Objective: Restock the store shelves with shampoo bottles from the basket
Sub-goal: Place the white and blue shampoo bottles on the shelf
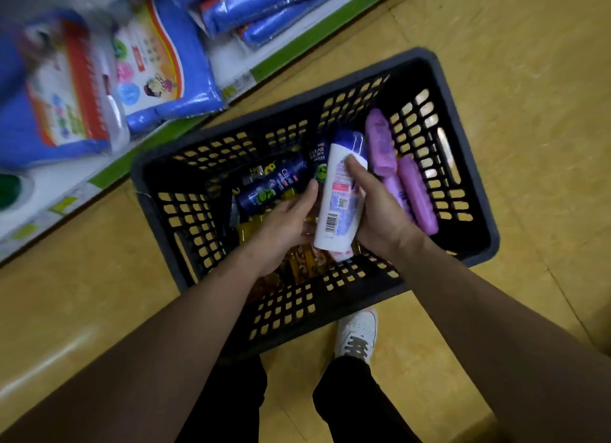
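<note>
**White bottle, held over basket**

White bottle [340, 191], blue cap away from the person, barcode up, above the middle of the black basket [264, 120]. Right hand [380, 217] grasps its right side, fingers curled over the front. Left hand [281, 231] relaxed at its left edge, thumb straight alongside, fingers reaching beneath. Dark blue bottle [277, 184] lies below left; purple bottles [383, 145] lie right.

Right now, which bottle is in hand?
The white bottle with blue cap, gripped by the right hand; purple bottles and dark blue bottles lie in the basket.
</note>
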